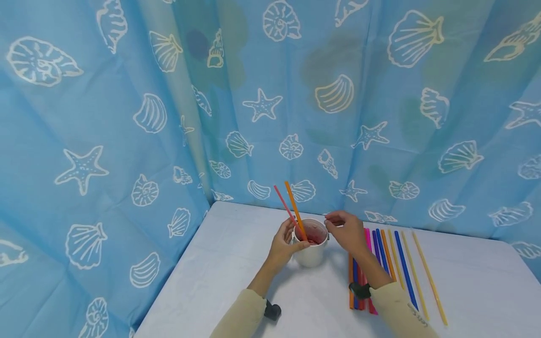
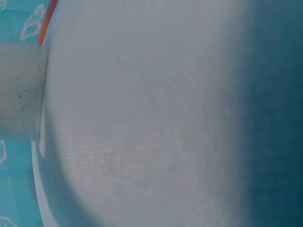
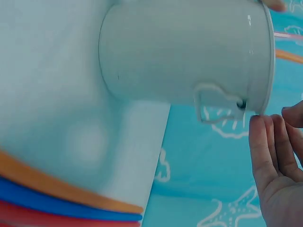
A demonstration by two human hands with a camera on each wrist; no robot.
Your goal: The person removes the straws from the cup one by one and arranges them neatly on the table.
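A small white bucket (image 1: pixel 310 257) stands upright on the table, its inside reddish. An orange stick (image 1: pixel 293 200) and a thinner pink stick (image 1: pixel 283 202), both straw-like, lean out of it towards the left. My left hand (image 1: pixel 280 248) grips the bucket's left side, thumb across the near rim and fingers behind. At the right rim is my right hand (image 1: pixel 348 233). In the right wrist view, the fingertips of that hand (image 3: pixel 279 165) touch the rim near the wire handle (image 3: pixel 201 101), fingers fairly straight. The left wrist view shows only the bucket's side (image 2: pixel 21 92), not the left hand.
Several coloured sticks (image 1: pixel 404 265) lie side by side on the white table (image 1: pixel 220 263) to the right, partly under my right forearm. A blue shell-patterned curtain (image 1: pixel 262 131) hangs behind the table and along its left side.
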